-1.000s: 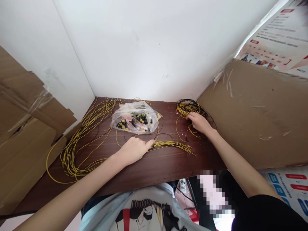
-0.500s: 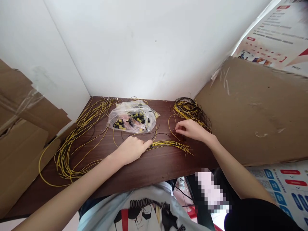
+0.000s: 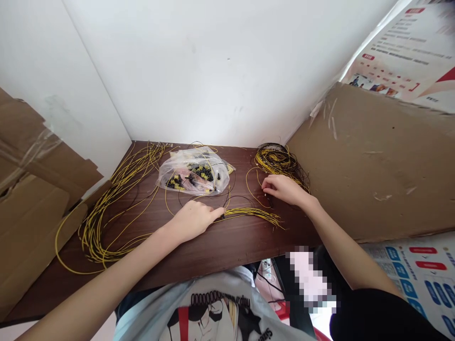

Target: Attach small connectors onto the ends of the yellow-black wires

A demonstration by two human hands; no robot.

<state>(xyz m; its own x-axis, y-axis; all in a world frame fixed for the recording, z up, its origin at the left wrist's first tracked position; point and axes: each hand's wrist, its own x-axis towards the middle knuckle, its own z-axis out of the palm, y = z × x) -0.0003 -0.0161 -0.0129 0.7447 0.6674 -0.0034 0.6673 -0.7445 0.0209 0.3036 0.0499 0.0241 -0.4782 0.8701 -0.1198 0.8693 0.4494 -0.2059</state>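
My left hand [image 3: 197,220] is closed on a bundle of thin yellow wires [image 3: 250,211], whose loose ends fan out to the right along the table. A small dark piece shows by its thumb. To the right, my right hand [image 3: 284,189] pinches thumb and forefinger together just above the table. A looped yellow wire [image 3: 248,185] runs up to these fingertips; its end is hidden there. Something small and black lies under the fingers, too indistinct to name. Behind the left hand sits a clear plastic bag [image 3: 222,182] holding black and yellow small parts [image 3: 202,171].
A long hank of yellow wires [image 3: 94,232] curves over the left of the brown table [image 3: 227,253]. At the back right lies a coil of black and yellow wires [image 3: 275,158]. Cardboard [image 3: 369,166] stands on the right, more cardboard [image 3: 39,199] on the left, and a white wall [image 3: 213,71] behind.
The right hand has shifted slightly, its thumb and forefinger drawn closer together, and more of the dark thing beneath it shows. The left hand stays on the wire bundle.
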